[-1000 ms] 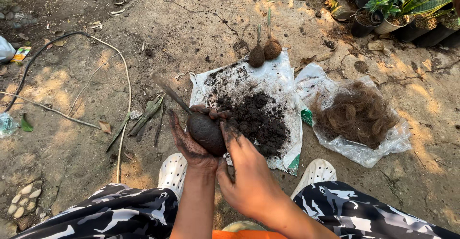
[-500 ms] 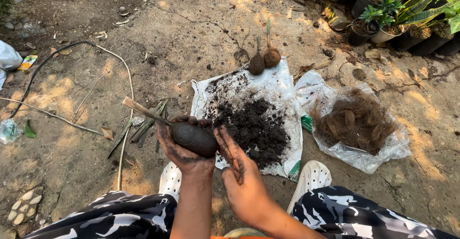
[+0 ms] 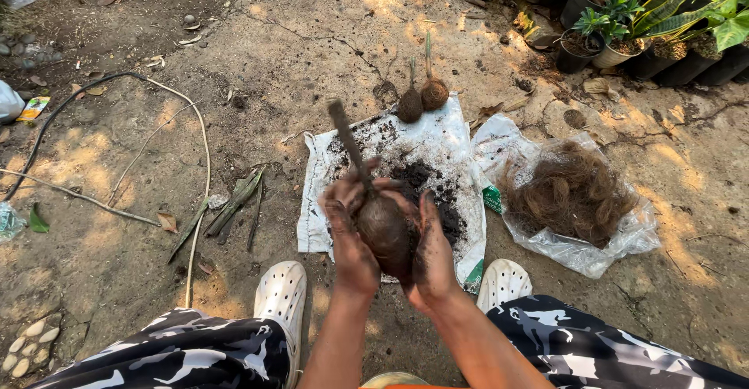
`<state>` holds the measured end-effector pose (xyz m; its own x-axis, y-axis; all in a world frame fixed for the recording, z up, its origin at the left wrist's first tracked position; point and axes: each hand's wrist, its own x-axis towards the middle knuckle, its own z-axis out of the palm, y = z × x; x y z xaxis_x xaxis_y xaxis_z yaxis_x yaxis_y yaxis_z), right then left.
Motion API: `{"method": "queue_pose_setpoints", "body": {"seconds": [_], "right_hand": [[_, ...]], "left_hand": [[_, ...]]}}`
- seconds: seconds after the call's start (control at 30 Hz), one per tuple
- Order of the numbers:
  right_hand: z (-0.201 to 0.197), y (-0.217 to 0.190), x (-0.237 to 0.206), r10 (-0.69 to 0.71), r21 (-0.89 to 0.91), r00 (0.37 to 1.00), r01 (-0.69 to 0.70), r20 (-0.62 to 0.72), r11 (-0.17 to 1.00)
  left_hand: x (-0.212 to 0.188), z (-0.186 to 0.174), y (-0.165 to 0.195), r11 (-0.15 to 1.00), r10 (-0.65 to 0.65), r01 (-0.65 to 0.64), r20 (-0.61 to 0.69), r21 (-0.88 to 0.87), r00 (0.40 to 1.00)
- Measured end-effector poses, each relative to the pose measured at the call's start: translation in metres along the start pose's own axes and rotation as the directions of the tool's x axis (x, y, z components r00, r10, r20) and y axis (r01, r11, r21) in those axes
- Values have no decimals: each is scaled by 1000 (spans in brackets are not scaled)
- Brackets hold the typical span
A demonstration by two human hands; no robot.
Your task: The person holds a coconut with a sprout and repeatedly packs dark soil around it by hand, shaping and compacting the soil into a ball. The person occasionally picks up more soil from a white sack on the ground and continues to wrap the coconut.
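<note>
Seen from above, a person squatted on bare, sun-dappled ground with both hands raised in front of the knees. The left hand and the right hand were pressed together from either side around a dark, rounded soil ball, palms cupped against it and fingers caked with dirt. A thin stem rose out of the top of the ball and tilted up and to the left. The ball was held in the air above a white plastic sheet spread on the ground, which carried a loose heap of dark soil. At the far edge of that sheet stood two finished balls, brown and fibre-wrapped, each with an upright shoot, touching or nearly touching one another. To the right lay a clear plastic bag holding a tangle of brown coconut-like fibre. Judging by this layout, two pieces appeared complete, while the one in hand looked shaped but not yet wrapped in fibre; plenty of soil and fibre remained. White perforated clogs showed below, sticks lay to the left, and potted plants stood at the upper right.
</note>
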<state>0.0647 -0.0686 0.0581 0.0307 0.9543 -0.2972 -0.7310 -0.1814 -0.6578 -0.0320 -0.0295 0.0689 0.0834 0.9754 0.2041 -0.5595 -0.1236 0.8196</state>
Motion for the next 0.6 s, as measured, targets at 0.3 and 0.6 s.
{"method": "queue_pose_setpoints", "body": {"seconds": [0.3,0.6], "right_hand": [[-12,3,17,-115,-231,990,92,-87,969],[-4,-8,19,-174,-529,979,202,102,824]], "left_hand": [[-1,-13,-22,607,241,-203,66,768,968],[5,-17,-21,970,-233,241,-183,23,955]]}}
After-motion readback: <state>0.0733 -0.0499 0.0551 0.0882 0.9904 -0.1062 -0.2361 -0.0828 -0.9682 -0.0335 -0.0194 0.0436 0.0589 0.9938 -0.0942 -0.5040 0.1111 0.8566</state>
